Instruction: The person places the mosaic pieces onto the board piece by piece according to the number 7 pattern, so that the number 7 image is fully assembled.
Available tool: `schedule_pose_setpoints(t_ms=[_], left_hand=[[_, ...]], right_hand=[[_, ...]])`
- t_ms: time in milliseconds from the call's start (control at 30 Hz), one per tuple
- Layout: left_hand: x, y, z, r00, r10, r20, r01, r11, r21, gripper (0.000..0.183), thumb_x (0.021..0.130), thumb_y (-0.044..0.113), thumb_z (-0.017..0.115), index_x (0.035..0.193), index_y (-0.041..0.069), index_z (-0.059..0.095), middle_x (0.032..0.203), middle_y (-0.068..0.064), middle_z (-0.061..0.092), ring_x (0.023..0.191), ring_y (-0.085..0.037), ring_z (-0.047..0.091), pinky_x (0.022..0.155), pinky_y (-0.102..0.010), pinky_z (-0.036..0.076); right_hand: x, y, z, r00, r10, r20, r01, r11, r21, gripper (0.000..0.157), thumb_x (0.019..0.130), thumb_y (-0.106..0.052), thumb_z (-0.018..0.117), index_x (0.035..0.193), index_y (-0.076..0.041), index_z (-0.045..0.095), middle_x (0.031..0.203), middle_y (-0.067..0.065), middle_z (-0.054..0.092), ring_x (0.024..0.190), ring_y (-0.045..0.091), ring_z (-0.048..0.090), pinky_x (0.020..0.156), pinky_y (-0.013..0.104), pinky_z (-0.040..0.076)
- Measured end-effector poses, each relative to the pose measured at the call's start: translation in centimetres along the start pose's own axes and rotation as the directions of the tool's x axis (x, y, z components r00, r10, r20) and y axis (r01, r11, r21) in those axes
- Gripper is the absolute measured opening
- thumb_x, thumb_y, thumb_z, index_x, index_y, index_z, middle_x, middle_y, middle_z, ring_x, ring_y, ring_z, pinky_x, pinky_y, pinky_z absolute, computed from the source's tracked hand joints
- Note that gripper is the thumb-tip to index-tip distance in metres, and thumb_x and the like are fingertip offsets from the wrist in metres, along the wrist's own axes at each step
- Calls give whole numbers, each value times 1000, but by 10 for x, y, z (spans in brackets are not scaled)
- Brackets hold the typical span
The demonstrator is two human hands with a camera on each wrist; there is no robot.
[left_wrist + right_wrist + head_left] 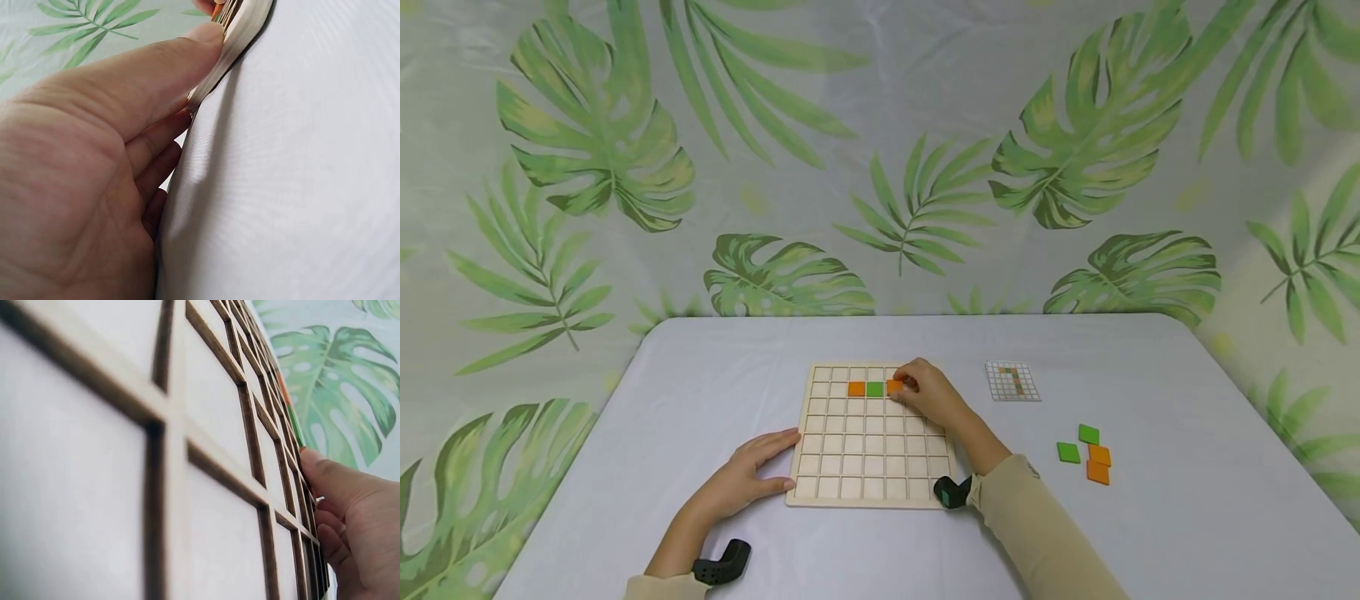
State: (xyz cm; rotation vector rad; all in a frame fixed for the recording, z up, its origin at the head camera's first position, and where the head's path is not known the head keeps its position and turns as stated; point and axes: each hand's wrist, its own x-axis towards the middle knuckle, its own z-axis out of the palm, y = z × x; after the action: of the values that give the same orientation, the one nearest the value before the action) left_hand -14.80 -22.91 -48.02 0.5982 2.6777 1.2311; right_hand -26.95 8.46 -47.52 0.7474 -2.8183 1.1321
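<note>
A wooden grid board lies on the table. In its second row from the back sit an orange tile and a green tile. Beside the green one, my right hand pinches another orange tile at a cell of the same row. The right wrist view has this hand at the far side of the grid, its tile mostly hidden. My left hand rests with extended fingers and thumb against the board's left edge; in the left wrist view its thumb touches the rim.
Right of the board lies a small pattern card printed with a grid and coloured squares. Nearer on the right are loose green tiles and orange tiles. A leaf-print cloth hangs behind the white table.
</note>
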Motion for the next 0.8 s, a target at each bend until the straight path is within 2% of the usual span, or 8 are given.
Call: schedule_pose_setpoints(t_ms=[300, 500, 667, 800], left_hand=[[0, 0, 0, 1000, 9, -6, -9, 1000, 6, 69, 74, 35, 70, 134, 11, 44, 138, -5, 39, 127, -33, 28, 100, -55, 21], [0, -1, 0, 1000, 15, -4, -15, 1000, 2, 70, 74, 35, 70, 134, 10, 45, 138, -5, 39, 127, -32, 28, 100, -54, 21], [0, 0, 0, 1000, 16, -6, -16, 1000, -5, 70, 74, 35, 71, 134, 11, 45, 138, -5, 39, 127, -31, 28, 100, -55, 21], [1, -1, 0, 1000, 3, 2, -3, 1000, -12, 70, 74, 35, 71, 134, 12, 44, 139, -3, 38, 128, -29, 28, 101, -52, 21]], right_hand=[[-1, 1, 1, 999, 31, 13, -31, 999, 7, 28, 79, -23, 70, 103, -9, 65, 98, 2, 51, 83, 15, 48, 75, 28, 44], [-2, -1, -2, 999, 41, 16, -42, 998, 50, 41, 79, -19, 70, 116, -5, 58, 102, 3, 53, 88, 15, 50, 77, 29, 45], [-4, -9, -12, 999, 38, 6, -39, 992, 122, 47, 81, -14, 68, 124, -2, 50, 111, 11, 53, 100, 21, 50, 85, 32, 44], [-9, -14, -26, 1000, 4, -3, -3, 987, 162, 54, 82, -15, 67, 129, -1, 45, 121, 16, 49, 108, 28, 47, 91, 39, 41]])
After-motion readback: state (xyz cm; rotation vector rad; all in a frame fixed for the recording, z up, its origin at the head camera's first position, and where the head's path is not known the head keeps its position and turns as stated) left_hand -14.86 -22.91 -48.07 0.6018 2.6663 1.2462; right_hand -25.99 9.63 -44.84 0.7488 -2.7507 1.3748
